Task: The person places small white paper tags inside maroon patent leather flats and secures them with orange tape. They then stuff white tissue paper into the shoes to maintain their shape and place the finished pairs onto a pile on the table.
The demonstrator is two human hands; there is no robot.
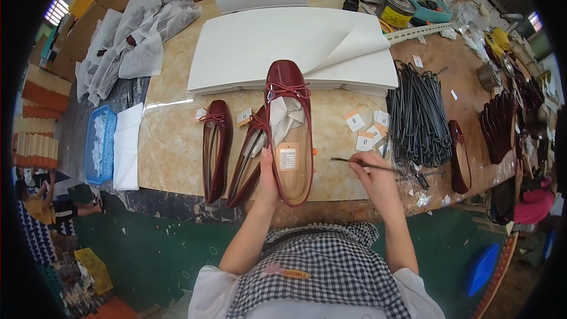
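Fingers of the left hand [269, 184] grip a dark red flat shoe [287, 77] at its side, thumb along the left edge; rest of the grip is mostly hidden behind it. Shoe is held above the table [171, 142], sole side down, toe pointing away, white paper [287, 121] stuffed in the front, label [288, 159] on the insole. Right hand [376, 182] pinches a thin dark rod [341, 159] between thumb and fingers, tip pointing left toward the shoe, apart from it. Two matching shoes [218, 153] lie just left. White sheet stack [248, 47] beyond; loose tags [355, 121] and black rod bundle [419, 118] to the right.
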